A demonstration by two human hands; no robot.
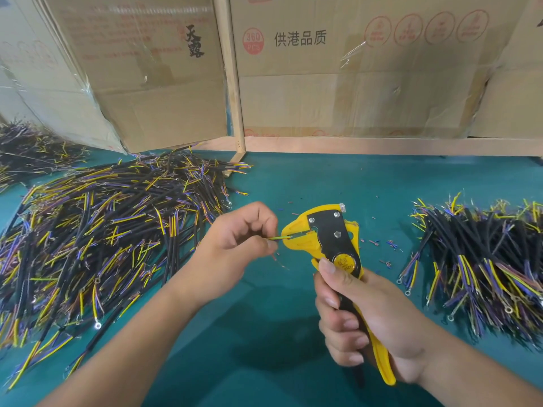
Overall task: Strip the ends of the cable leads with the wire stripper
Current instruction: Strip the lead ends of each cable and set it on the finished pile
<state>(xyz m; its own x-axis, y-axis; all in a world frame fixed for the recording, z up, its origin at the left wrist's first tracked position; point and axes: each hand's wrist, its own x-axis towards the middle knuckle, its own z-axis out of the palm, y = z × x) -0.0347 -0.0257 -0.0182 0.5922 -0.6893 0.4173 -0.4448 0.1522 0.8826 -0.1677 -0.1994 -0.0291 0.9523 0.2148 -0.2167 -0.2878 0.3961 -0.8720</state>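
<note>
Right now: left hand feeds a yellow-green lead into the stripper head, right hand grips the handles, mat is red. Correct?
One error: the mat is teal green, not red, as the head view shows. The rest holds: the left hand pinches the yellow-green lead into the stripper head, and the right hand grips the handles.

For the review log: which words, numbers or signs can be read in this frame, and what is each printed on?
"天露": black brush characters on the left cardboard box.
"供港品质": black print on the right cardboard box.
"360 PCS": red round badge on that box.
Red round stamps on that box: too blurred.
Faint red lines on the left box: unreadable.
Wire stripper, yellow dial marking: too small.
</note>
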